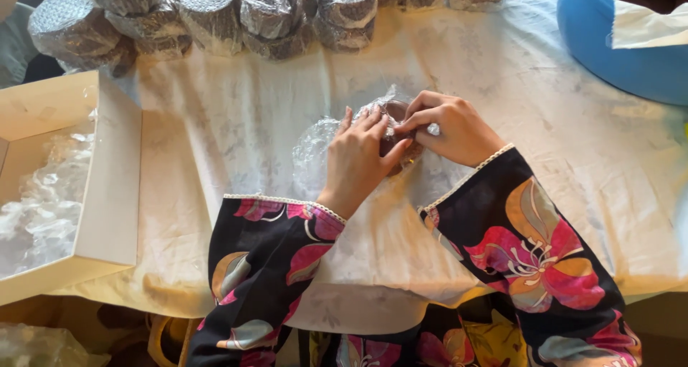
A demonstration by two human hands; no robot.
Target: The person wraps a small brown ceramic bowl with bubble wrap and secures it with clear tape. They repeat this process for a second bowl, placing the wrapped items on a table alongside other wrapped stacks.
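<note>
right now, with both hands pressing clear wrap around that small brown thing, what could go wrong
1. The clear wrap bunches loosely beside the left hand; it could crease or tear as the fingers pull it tight.
2. The small brown item is mostly hidden under the right hand, so pressure might dent it unseen.
3. The wrapped bundles are stacked two high at the table's far edge; a bump might topple them.
</note>
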